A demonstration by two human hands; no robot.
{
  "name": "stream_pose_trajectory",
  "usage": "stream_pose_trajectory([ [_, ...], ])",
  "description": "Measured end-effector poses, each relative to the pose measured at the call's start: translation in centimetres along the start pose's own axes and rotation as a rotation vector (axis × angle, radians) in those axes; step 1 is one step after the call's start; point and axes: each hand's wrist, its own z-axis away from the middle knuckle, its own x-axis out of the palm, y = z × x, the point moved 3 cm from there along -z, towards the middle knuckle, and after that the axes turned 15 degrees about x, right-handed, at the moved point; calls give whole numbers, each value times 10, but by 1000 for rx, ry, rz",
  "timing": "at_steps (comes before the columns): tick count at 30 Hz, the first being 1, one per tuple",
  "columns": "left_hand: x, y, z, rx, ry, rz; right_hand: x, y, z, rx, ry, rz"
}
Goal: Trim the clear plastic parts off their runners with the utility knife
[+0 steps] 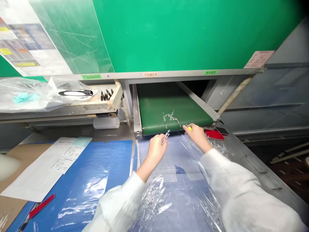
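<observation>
My left hand is closed on a small clear plastic piece, just in front of the green conveyor belt's near end. My right hand grips a small tool with a yellow part showing between the fingers; its kind is hard to make out. Ahead of both hands, a branching clear plastic sprue lies on the belt. Below my left wrist sits a heap of thin clear plastic pieces on the table sheet. More such pieces lie under my right sleeve.
A red card lies right of the belt. At left are printed papers on a blue sheet and a red-handled cutter. A shelf tray with dark tips stands at upper left. The green board overhangs the belt.
</observation>
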Motion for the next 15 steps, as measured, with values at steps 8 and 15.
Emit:
stream_pose_trajectory([
  [8,24,-13,-88,-6,-32,-400,32,-19,-38,129,-279,-397],
  [15,30,-21,-94,-47,-61,-398,34,-42,-46,4,-291,-675],
])
